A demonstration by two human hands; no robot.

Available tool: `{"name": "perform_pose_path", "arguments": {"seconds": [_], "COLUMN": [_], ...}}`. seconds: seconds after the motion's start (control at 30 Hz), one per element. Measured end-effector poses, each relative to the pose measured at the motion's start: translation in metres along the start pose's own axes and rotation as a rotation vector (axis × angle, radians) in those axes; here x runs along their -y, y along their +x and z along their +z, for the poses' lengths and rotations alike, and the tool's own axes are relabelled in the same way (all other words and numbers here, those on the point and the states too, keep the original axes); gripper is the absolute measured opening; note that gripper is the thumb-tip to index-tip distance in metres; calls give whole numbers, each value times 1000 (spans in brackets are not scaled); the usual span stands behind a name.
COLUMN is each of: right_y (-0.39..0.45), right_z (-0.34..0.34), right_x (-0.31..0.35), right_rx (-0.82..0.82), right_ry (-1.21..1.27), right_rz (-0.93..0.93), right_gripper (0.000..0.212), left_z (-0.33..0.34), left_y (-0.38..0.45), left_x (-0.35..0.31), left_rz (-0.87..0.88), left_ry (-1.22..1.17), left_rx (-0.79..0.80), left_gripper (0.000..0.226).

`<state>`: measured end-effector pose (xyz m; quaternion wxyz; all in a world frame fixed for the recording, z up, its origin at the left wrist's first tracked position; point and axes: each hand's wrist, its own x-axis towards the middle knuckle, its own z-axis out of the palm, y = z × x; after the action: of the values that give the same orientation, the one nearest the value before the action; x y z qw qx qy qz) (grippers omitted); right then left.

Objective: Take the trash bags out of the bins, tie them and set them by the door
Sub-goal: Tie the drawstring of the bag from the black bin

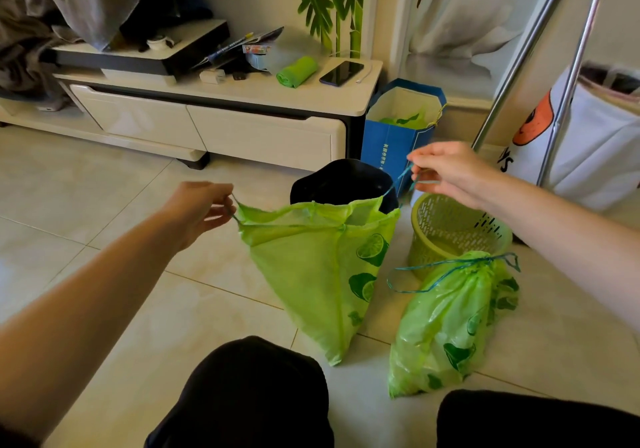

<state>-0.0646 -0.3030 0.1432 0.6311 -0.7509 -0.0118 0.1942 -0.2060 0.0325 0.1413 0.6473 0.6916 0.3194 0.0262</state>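
Observation:
A green trash bag (311, 267) printed with lime slices hangs over the floor, its mouth stretched wide between my hands. My left hand (201, 212) pinches the drawstring at the bag's left corner. My right hand (450, 170) pinches the blue drawstring (398, 180) pulled out from the right corner. Behind the bag stands a black bin (346, 180) with no liner. A second green bag (450, 326) lies on the tiles at the right, its neck cinched by a blue drawstring. A green mesh basket bin (450, 225) stands behind that bag, unlined.
A white low cabinet (242, 125) runs along the wall, carrying a roll of green bags (298, 71) and a phone (341, 72). A blue paper bag (398, 135) stands beside it. Metal rack poles (568, 83) and a white laundry bag (595, 142) are at right. My knees fill the bottom.

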Motion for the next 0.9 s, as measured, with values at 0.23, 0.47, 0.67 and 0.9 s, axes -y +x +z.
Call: {"name": "perform_pose_path", "arguments": {"seconds": [0.23,0.47,0.67,0.9], "right_y": [-21,-26,-27,-28], "right_z": [58,83,82,87], "right_x": [38,42,30,23], "right_rx": [193,240,227,192], "right_ry": [-106,-405,-363,-368], "right_rz": [-235,-252,-90,-53], "right_gripper": [9,15,36,30], "left_z": [60,93,92,98], "left_y": [-22,-33,-31,-29], "left_x": [-44,-44,-26,-19], "left_rz": [308,397,409,474], "left_ry": [231,313,328,351], "left_rx": [210,279,317,348], "left_gripper": [11,12,24,32]}}
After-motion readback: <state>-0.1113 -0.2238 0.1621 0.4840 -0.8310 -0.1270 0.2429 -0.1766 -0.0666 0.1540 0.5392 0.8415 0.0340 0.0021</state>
